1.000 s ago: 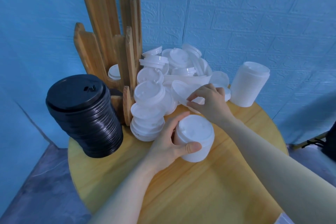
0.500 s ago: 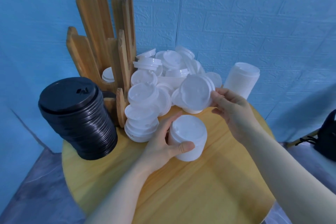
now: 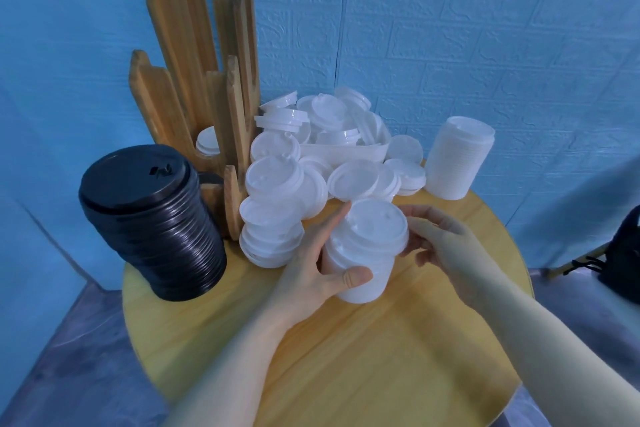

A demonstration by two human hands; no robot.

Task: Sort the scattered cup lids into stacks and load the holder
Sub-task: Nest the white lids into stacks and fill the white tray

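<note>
L hand (image 3: 313, 270) is wrapping the short white lid stack (image 3: 363, 253) near bench (image 3: 381, 374) centre, grip clenched on its side; R hand (image 3: 440, 246) is pinching the top lid's rim, fingertips touching. Judgement: seating this lid squarely needs rims concentric before pressing, w/ L steadying so the stack isn't tipping. Loose white lids (image 3: 311, 163) are crowding just behind; wooden holder (image 3: 207, 80) is standing back-left, black lid stack (image 3: 152, 222) beside it, tall white stack (image 3: 457, 159) at right.
</note>
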